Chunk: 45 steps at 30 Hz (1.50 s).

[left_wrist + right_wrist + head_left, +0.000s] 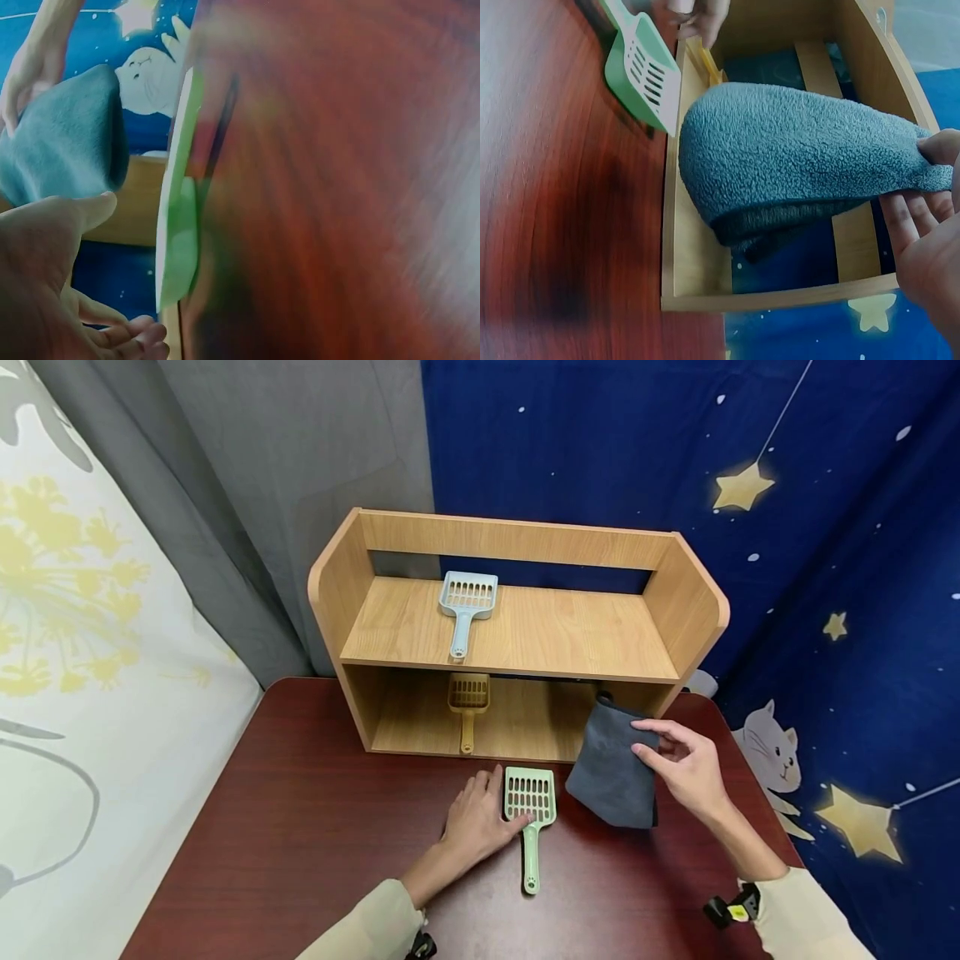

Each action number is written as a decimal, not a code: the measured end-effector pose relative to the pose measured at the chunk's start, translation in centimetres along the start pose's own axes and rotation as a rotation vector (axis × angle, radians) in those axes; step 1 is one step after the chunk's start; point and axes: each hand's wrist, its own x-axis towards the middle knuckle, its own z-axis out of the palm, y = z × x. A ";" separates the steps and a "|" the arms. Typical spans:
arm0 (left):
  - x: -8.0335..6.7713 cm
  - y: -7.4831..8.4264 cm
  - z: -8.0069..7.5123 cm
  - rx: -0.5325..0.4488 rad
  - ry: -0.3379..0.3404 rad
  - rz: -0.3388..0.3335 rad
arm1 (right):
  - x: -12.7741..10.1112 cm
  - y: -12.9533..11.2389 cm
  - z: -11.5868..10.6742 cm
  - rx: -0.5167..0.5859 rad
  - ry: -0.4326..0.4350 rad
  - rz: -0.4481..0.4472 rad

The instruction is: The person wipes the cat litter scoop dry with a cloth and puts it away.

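A dark grey cloth, folded and fuzzy, hangs from my right hand, which pinches its edge between thumb and fingers in front of the shelf's right end. On the table lies a green litter scoop, slotted head toward the shelf and handle toward me. Beside its head is my left hand, fingers extended and thumb reaching over the scoop; whether the thumb touches it I cannot tell. In the right wrist view the cloth droops in front of the shelf boards.
A two-tier wooden shelf stands at the back of the dark red table. A light blue litter scoop lies on its upper tier, a yellow-brown litter scoop on the lower. Curtains hang behind and at both sides.
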 end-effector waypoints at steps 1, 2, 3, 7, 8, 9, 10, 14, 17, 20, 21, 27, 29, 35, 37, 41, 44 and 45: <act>-0.2 0.2 0.2 0.007 -0.005 -0.008 | 0.0 0.0 -0.1 -0.006 -0.006 -0.003; -0.4 0.3 0.4 0.012 -0.009 -0.018 | 0.1 0.1 -0.2 -0.018 -0.011 -0.010; -0.5 0.4 0.6 0.011 -0.013 -0.026 | 0.1 0.1 -0.3 -0.026 -0.013 -0.015; -0.9 0.9 1.1 0.000 -0.034 -0.053 | 0.2 0.4 -0.6 -0.070 -0.010 -0.050; -0.9 1.0 1.2 0.003 -0.036 -0.055 | 0.2 0.5 -0.7 -0.069 -0.009 -0.051; -1.0 1.1 1.3 0.011 -0.038 -0.056 | 0.2 0.6 -0.8 -0.062 -0.006 -0.046; -1.0 1.2 1.4 0.017 -0.039 -0.059 | 0.2 0.7 -0.9 -0.057 -0.004 -0.042; -1.2 1.6 1.7 0.052 -0.066 -0.075 | 0.2 1.2 -1.2 -0.015 0.008 0.008; -1.3 1.9 2.1 0.090 -0.084 -0.078 | 0.0 1.6 -1.3 0.004 0.016 0.036; -1.5 2.2 2.5 0.129 -0.071 -0.064 | -0.1 1.9 -1.4 0.024 0.021 0.052; -1.5 2.2 2.6 0.142 -0.063 -0.058 | -0.1 2.0 -1.5 0.029 0.020 0.054; -1.3 2.5 3.1 0.189 -0.021 -0.016 | -0.2 2.2 -1.5 0.061 0.005 0.064; -1.2 2.5 3.0 0.207 -0.017 -0.003 | -0.2 2.3 -1.5 0.065 0.001 0.064; -1.1 1.9 2.6 0.184 -0.041 0.005 | -0.3 2.4 -1.6 0.054 0.006 0.077; -1.1 1.6 2.4 0.159 -0.046 0.002 | -0.3 2.5 -1.6 0.037 0.009 0.081; -1.1 0.9 2.0 0.100 -0.046 -0.001 | -0.4 2.6 -1.6 0.032 0.013 0.089; -0.9 0.4 1.7 0.063 -0.036 -0.003 | -0.4 2.7 -1.5 0.039 0.015 0.091; -0.8 0.2 1.6 0.054 -0.036 -0.004 | -0.4 2.7 -1.5 0.038 0.017 0.090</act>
